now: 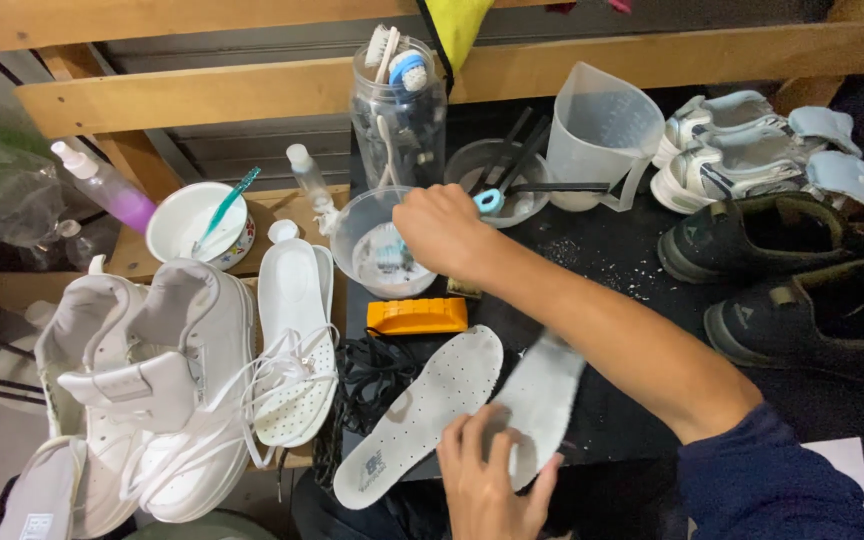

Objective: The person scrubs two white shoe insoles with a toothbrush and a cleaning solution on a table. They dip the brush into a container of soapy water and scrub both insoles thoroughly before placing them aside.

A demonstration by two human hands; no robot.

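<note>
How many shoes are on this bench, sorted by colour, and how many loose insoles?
White high-top shoes: 2
White-and-grey sneakers: 2
Black shoes: 2
Loose insoles: 4, namely two white ones, one on the mat and one under the left hand
Total: 6 shoes, 4 insoles

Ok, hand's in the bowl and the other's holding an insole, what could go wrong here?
1. The right hand is dipping into the bowl, which stands near the black mat's edge; a hard push might tip it toward the white insoles.
2. The right forearm reaches over the grey insole that the left hand pins down; drips could land on it and on the speckled insole.
3. The measuring jug and tall jar stand close behind; pulling back fast could knock them.
</note>
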